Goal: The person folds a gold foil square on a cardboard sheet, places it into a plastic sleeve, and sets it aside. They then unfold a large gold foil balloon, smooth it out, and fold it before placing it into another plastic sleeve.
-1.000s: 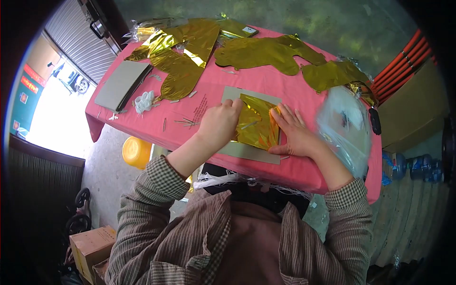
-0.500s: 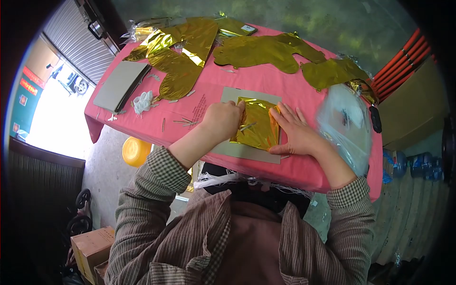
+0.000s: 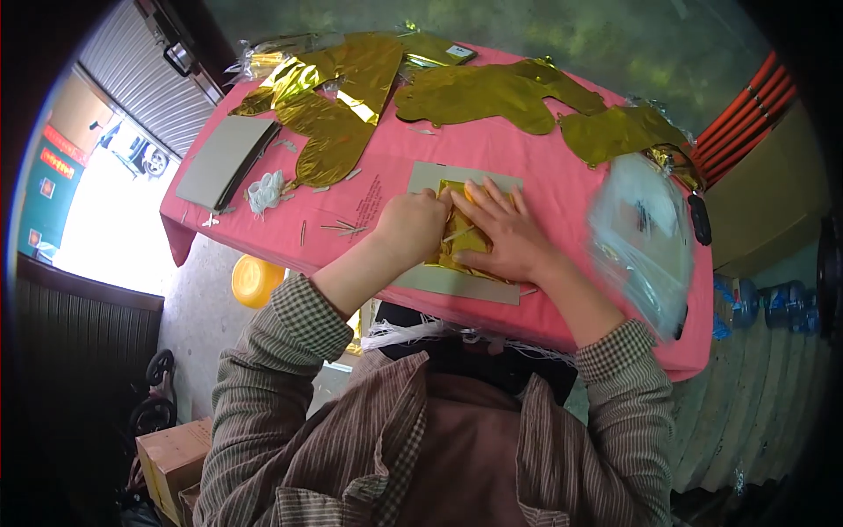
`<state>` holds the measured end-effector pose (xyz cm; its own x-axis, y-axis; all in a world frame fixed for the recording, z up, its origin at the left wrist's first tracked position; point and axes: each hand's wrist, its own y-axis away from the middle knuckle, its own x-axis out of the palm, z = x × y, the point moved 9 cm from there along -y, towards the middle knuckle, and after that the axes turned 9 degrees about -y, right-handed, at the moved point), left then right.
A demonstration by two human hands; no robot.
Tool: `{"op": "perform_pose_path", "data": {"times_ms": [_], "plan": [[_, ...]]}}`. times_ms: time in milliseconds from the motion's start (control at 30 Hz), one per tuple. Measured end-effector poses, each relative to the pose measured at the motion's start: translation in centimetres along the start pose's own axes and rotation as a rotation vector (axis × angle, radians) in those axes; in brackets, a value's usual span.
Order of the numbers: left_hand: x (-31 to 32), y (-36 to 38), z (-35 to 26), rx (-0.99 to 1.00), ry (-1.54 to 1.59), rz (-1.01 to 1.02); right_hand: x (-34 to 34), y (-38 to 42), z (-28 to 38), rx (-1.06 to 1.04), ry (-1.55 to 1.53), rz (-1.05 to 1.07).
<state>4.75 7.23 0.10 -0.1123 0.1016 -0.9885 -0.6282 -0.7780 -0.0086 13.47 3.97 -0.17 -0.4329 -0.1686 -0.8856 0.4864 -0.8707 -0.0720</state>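
Observation:
A folded gold foil sheet (image 3: 456,239) lies on a grey board (image 3: 461,283) on the pink-covered table (image 3: 342,250). My left hand (image 3: 414,230) is closed at the foil's left edge, its fingers curled and gripping that edge. Flat across the right part of the foil lies my right hand (image 3: 505,230), fingers spread and palm down. A thin pale strip (image 3: 458,234) rests on the foil between my hands. More thin strips (image 3: 344,227) lie on the cloth to the left.
Large gold foil pieces (image 3: 474,95) spread over the far side. At the left are a grey board stack (image 3: 226,162) and white string (image 3: 265,191). Clear plastic bags (image 3: 641,237) lie at the right, beside a black object (image 3: 699,220). A yellow stool (image 3: 256,280) stands below.
My right hand has moved left from the foil's right edge onto its middle. My left hand stays at the left edge. The view has shifted slightly.

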Motion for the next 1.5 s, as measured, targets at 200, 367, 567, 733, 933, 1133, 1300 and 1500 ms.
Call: {"op": "perform_pose_path", "data": {"times_ms": [200,367,567,733,933,1133,1300,1500], "plan": [[-1.1,1.7,1.5,-0.053,0.215,-0.14,0.6,0.1,-0.4,0.041,0.077,0.034],[-1.7,2.4,0.9,-0.065,0.266,-0.191,0.4,0.2,-0.5,0.033,0.059,0.027],[-2.2,1.1,-0.3,-0.042,0.371,-0.333,-0.9,1.7,-2.1,0.124,0.097,0.009],[-1.9,-1.1,0.3,-0.108,0.405,-0.273,-1.1,2.4,-3.2,0.152,0.097,-0.007],[-1.9,-2.7,0.6,-0.111,0.384,-0.245,-1.1,2.2,-2.9,0.154,0.113,0.011],[-2.8,-2.8,0.5,-0.112,0.393,-0.284,-1.0,2.0,-2.5,0.137,0.129,0.002],[-1.5,-2.6,-0.9,-0.054,0.316,-0.19,-0.8,1.9,-2.7,0.147,0.138,0.001],[-1.4,-1.7,-1.8,-0.013,0.223,-0.306,-0.6,2.1,-3.3,0.147,0.153,-0.012]]}}
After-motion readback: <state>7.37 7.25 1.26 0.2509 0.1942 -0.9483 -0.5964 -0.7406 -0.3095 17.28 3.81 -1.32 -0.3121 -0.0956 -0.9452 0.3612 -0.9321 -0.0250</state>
